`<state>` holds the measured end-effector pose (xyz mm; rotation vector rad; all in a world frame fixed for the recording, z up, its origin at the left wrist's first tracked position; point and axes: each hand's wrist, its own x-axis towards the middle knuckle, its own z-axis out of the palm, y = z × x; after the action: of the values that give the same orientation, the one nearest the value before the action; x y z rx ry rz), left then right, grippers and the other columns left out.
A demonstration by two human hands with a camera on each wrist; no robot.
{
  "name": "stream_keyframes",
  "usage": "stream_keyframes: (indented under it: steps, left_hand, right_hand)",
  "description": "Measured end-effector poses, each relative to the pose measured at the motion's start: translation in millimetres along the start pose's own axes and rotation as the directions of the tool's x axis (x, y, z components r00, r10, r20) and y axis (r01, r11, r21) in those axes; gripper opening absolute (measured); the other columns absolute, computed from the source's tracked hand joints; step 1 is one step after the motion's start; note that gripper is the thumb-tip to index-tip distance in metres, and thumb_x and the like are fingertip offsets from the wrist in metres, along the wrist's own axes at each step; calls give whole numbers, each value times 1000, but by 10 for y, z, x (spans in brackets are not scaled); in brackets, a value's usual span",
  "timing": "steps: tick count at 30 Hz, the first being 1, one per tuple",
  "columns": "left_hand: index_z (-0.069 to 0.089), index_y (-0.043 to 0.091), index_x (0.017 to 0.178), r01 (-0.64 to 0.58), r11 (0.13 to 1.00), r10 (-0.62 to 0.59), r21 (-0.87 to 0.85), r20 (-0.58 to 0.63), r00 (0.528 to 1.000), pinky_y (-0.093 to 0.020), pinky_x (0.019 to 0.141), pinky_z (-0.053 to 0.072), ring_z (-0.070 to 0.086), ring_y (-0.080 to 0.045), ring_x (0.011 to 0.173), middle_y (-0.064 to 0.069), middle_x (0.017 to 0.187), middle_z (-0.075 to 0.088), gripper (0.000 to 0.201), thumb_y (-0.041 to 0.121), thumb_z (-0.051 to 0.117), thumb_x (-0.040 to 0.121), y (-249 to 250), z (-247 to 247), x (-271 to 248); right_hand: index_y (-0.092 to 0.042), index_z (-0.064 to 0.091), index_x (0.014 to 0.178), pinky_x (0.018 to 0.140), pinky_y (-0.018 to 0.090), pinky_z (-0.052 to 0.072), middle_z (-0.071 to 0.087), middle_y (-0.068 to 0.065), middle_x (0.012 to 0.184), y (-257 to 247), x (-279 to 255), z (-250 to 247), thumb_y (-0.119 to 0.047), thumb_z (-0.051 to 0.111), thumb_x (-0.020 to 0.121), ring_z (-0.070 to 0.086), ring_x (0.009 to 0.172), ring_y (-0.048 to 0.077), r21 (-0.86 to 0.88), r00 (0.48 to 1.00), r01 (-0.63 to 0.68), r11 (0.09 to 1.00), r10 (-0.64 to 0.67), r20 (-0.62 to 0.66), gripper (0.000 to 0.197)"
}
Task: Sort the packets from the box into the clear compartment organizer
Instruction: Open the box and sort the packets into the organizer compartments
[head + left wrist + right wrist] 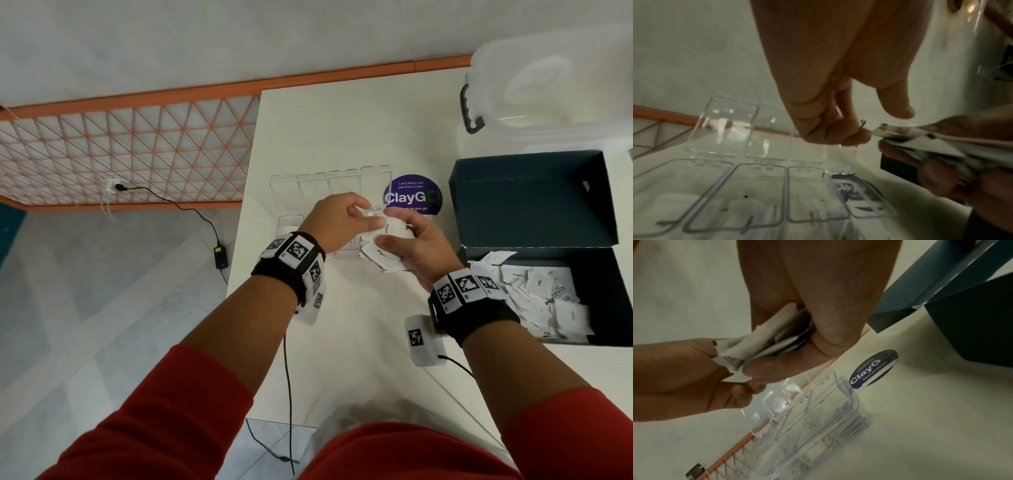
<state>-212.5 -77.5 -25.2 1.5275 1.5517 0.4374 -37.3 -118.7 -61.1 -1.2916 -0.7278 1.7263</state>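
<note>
Both hands meet just above the clear compartment organizer, whose lids stand open. My right hand grips a bunch of small white packets, some marked "Pepper" and "Sugar". With thumb and fingertips, my left hand pinches the edge of one packet at the top of that bunch. In the left wrist view the compartments hold white packets. The dark blue box lies open at the right with more packets inside.
The box's lid lies flat behind it. A purple ClayGo sticker sits on the white table beside the organizer. A clear lidded tub stands at the far right. The table's left edge drops to the floor.
</note>
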Motion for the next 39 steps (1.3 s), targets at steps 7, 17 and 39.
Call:
stream_keyframes:
  steps: [7,17,39]
  left_hand:
    - [63,33,114,4,1000,-4,11,67,998,-22,70,45,60,-3,74,13,90,60,48,30,84,71,-7,-27,-38]
    - [65,15,107,127,980,-114,-153,91,989,-18,57,49,62,-7,64,-5,94,70,30,14,78,79,-46,-203,-239]
    - [65,16,110,212,954,-137,210,-325,936,-22,65,45,57,-18,83,-9,108,64,22,7,61,91,-909,-553,-174]
  right_hand:
    - [-29,65,119,68,40,60,73,4,98,66,-17,3,4,82,73,73,88,26,-60,999,7,998,-5,47,59]
    - [-21,70,110,77,48,61,71,13,109,3,-7,20,8,76,78,71,95,33,-5,996,89,996,-89,-32,43]
    - [-22,69,113,71,38,61,69,6,111,114,-25,126,2,78,78,74,91,24,-22,999,48,999,-48,-24,43]
